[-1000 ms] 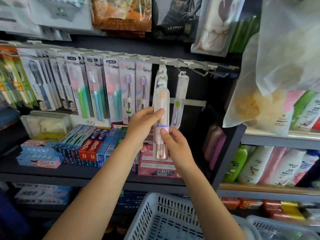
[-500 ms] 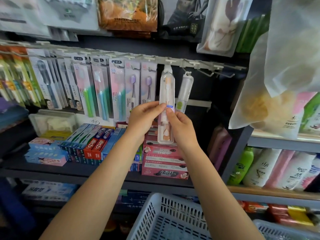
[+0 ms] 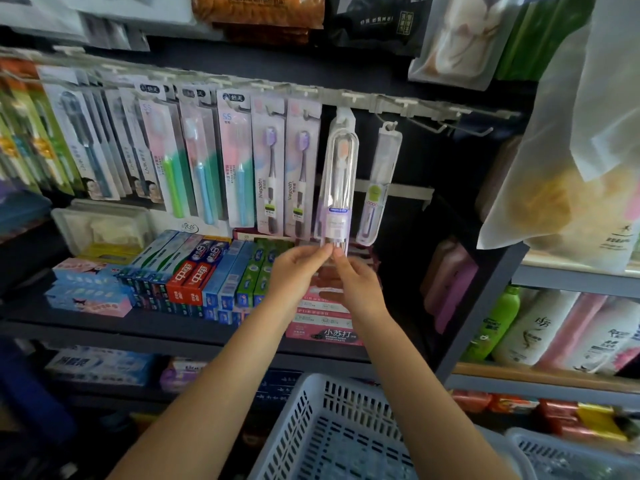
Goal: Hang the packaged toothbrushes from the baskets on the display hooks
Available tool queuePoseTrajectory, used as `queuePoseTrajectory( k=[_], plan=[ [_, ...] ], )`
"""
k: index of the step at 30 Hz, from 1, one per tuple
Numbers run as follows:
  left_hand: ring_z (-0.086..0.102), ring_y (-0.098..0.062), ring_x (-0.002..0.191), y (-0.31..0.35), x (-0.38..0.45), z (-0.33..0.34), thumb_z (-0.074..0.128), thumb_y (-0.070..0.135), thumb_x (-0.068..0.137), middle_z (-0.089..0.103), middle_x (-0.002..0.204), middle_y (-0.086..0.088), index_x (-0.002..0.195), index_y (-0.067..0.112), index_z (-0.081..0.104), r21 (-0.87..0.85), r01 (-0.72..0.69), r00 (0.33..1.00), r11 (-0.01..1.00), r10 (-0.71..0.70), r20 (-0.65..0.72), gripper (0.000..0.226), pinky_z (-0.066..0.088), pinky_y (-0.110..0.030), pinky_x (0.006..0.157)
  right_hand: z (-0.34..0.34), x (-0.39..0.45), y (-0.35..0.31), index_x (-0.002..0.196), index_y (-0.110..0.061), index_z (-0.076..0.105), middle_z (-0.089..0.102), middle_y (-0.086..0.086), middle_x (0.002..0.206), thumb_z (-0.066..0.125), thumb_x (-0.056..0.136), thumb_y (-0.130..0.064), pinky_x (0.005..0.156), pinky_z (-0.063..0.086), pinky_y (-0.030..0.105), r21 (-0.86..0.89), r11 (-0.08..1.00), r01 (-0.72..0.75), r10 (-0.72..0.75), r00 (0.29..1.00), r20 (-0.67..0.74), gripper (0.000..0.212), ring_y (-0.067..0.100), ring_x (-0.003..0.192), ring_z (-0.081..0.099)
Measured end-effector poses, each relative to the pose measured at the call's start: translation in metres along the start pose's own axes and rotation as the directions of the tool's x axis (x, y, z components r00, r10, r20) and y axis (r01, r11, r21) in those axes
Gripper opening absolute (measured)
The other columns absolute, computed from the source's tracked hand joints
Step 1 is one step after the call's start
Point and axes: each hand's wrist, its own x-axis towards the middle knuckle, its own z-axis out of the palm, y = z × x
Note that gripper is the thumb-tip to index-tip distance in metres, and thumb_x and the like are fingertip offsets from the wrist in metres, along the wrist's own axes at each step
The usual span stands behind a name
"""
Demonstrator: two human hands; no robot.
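A clear-cased toothbrush pack (image 3: 337, 178) with an orange-bristled brush hangs by its top tab from a hook on the white display rail (image 3: 419, 110). My left hand (image 3: 296, 271) and my right hand (image 3: 356, 284) meet at its bottom end, fingertips pinching the lower edge. A second clear pack (image 3: 379, 188) hangs just to the right on the neighbouring hook. A row of carded toothbrushes (image 3: 270, 164) fills the hooks to the left. Below my arms sits a white slotted basket (image 3: 311, 410).
Bare hooks (image 3: 460, 128) stick out of the rail at right. Toothpaste boxes (image 3: 194, 271) are stacked on the dark shelf under the brushes. Shampoo bottles (image 3: 533, 330) stand on the right shelf, under a hanging plastic bag (image 3: 568, 188). Another basket's rim (image 3: 554, 445) shows at lower right.
The pack rose onto the hook and now hangs from it. Both hands slid down from its middle to its bottom end.
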Motion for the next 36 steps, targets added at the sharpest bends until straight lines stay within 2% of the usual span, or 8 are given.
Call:
queuePoseTrajectory(
  k=[3,8,13,18,22,26,30,36],
  plan=[
    [0.067,-0.003,0.093,-0.003,0.011,0.001,0.073,0.042,0.089,0.076,0.099,0.009,0.104,0.02,0.076,-0.014,0.011,0.999,1.0,-0.012,-0.045,0.027,0.045,-0.017,0.069,0.002,0.013,0.001,0.098,-0.021,0.07,0.076,0.003,0.098,0.056,0.1,-0.049,0.083,0.06,0.038,0.016,1.0,-0.016,0.016,1.0,-0.002,0.032,0.019,0.09,0.073],
    [0.067,-0.002,0.085,-0.003,0.031,0.005,0.074,0.036,0.089,0.075,0.093,0.008,0.1,0.018,0.077,-0.004,-0.005,0.994,1.0,0.005,-0.106,0.021,0.046,-0.01,0.062,0.01,0.035,0.003,0.113,-0.02,0.068,0.073,0.005,0.114,0.054,0.096,-0.06,0.095,0.056,0.05,-0.022,0.999,-0.027,0.027,1.0,-0.005,0.046,0.024,0.104,0.07],
    [0.064,0.0,0.086,-0.006,0.041,0.005,0.073,0.039,0.09,0.072,0.092,0.011,0.102,0.019,0.075,0.041,-0.016,0.993,0.999,0.02,-0.118,0.024,0.047,-0.018,0.069,0.011,0.047,0.003,0.123,-0.013,0.065,0.072,0.006,0.112,0.048,0.102,-0.053,0.07,0.058,0.027,-0.038,0.999,-0.012,0.012,1.0,0.004,0.048,0.019,0.095,0.071],
    [0.062,0.001,0.083,-0.007,0.047,0.007,0.069,0.039,0.093,0.069,0.089,0.013,0.099,0.023,0.071,0.098,-0.04,0.993,0.994,0.051,-0.11,0.016,0.045,-0.018,0.067,0.011,0.054,0.006,0.122,-0.012,0.067,0.073,0.008,0.112,0.054,0.097,-0.058,0.092,0.058,0.046,-0.037,0.997,-0.068,0.068,0.998,-0.013,0.054,0.027,0.1,0.071],
    [0.067,-0.01,0.091,-0.034,0.042,0.004,0.068,0.038,0.094,0.071,0.097,0.009,0.105,0.021,0.071,0.184,0.005,0.997,0.983,0.009,-0.075,0.021,0.051,-0.021,0.073,-0.002,0.039,0.025,0.12,-0.009,0.064,0.077,0.01,0.096,0.063,0.095,-0.05,0.069,0.06,0.035,0.027,0.99,-0.138,0.138,0.99,0.015,0.048,0.025,0.077,0.076],
    [0.066,-0.012,0.085,-0.101,-0.004,0.005,0.07,0.04,0.093,0.069,0.095,0.007,0.097,0.023,0.067,0.263,0.089,0.996,0.961,-0.093,0.003,0.017,0.053,-0.024,0.073,-0.043,-0.011,0.098,0.108,-0.01,0.065,0.074,0.004,0.081,0.067,0.096,-0.039,0.07,0.061,0.038,-0.161,0.964,-0.213,0.204,0.976,-0.069,0.031,0.02,0.068,0.072],
    [0.068,-0.013,0.084,-0.169,-0.082,0.026,0.066,0.039,0.097,0.07,0.095,0.004,0.104,0.024,0.069,0.442,0.171,0.924,0.881,-0.299,0.238,0.018,0.056,-0.033,0.078,-0.112,-0.097,0.175,0.101,-0.017,0.065,0.072,0.001,0.085,0.069,0.095,-0.039,0.064,0.057,0.027,-0.399,0.839,-0.37,0.344,0.929,-0.137,0.023,0.014,0.073,0.07],
    [0.066,-0.014,0.093,-0.19,-0.166,0.134,0.068,0.039,0.095,0.069,0.1,0.006,0.106,0.022,0.068,0.529,0.11,0.825,0.841,-0.374,0.423,0.02,0.053,-0.034,0.085,-0.248,-0.191,0.203,0.098,-0.017,0.064,0.073,0.005,0.081,0.07,0.095,-0.026,0.066,0.06,0.041,-0.285,0.888,-0.36,0.258,0.904,-0.34,0.011,0.026,0.07,0.071]
  ],
)
